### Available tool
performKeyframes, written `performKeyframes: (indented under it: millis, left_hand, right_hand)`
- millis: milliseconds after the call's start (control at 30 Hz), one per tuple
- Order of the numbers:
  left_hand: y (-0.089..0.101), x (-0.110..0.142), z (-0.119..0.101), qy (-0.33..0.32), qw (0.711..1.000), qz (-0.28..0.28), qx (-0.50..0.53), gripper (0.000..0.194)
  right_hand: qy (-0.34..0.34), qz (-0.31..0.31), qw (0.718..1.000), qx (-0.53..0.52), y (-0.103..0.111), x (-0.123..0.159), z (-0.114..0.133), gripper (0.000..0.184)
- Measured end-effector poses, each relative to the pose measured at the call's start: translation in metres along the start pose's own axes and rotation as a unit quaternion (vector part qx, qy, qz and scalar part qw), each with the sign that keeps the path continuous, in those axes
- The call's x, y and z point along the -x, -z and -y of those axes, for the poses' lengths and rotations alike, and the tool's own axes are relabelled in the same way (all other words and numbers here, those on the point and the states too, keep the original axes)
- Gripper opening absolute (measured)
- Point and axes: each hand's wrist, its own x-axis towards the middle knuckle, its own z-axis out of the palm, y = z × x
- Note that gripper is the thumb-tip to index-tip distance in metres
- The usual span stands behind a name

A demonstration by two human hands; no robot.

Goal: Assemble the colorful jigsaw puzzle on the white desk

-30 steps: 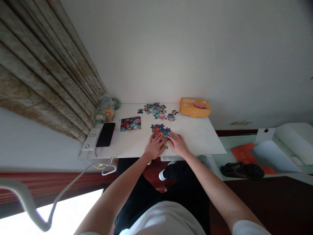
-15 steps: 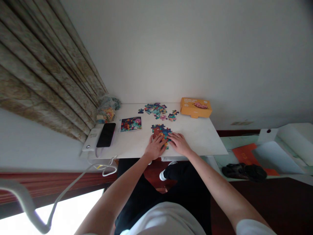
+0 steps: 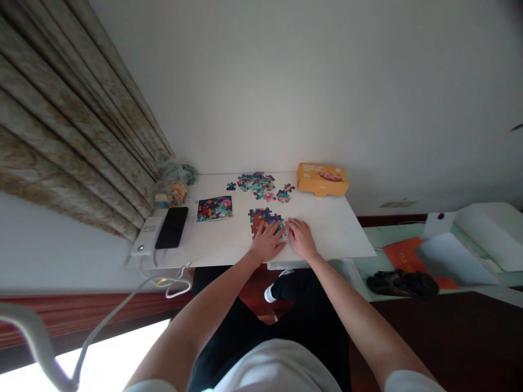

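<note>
A partly joined jigsaw puzzle (image 3: pixel 261 216) lies on the white table (image 3: pixel 335 228) in front of me. My left hand (image 3: pixel 268 240) rests flat on its near part, fingers stretched out over the pieces. My right hand (image 3: pixel 300 237) lies just to the right of the puzzle, fingers extended and touching its right edge. Neither hand lifts a piece. Behind the puzzle sits a heap of loose pieces (image 3: pixel 257 184), with a small cluster (image 3: pixel 283 194) to its right.
A printed picture card (image 3: pixel 214 208) lies left of the puzzle. A black phone (image 3: pixel 171 226) rests on a white power bank with cables. An orange box (image 3: pixel 322 178) stands at the back right. A plastic bag (image 3: pixel 175 182) sits by the curtain.
My left hand slid a little right and forward over the joined puzzle. The view shifted slightly, and my right hand stayed at the puzzle's right edge.
</note>
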Motion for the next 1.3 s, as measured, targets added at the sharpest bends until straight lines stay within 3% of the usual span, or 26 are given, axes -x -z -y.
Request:
performKeyframes:
  millis: [267,567,900,1033,1167,1300]
  left_hand:
    - [-0.008,0.001,-0.002,0.015,1.000,0.007,-0.013,0.052]
    - [0.002,0.017,0.009,0.018,0.999,-0.025,-0.012,0.054]
    - [0.023,0.065,0.072,0.029,0.999,0.011,-0.032,0.055]
    - [0.021,0.069,0.076,0.047,0.998,-0.018,-0.027,0.051]
    - [0.020,0.068,0.071,0.055,0.998,-0.035,-0.008,0.047]
    - [0.020,0.068,0.071,0.073,0.996,-0.047,0.002,0.041]
  right_hand:
    - [0.008,0.000,1.000,0.002,-0.002,0.000,-0.001,0.039]
    - [0.004,-0.003,1.000,-0.005,0.000,0.000,0.001,0.036]
    - [0.006,-0.008,1.000,-0.001,-0.001,0.001,0.001,0.032]
    - [-0.005,-0.031,0.999,-0.036,-0.001,-0.001,-0.001,0.028]
    - [-0.017,-0.026,0.997,-0.072,-0.004,-0.023,0.000,0.026]
    - [-0.005,-0.008,0.998,-0.062,-0.018,-0.073,0.014,0.024]
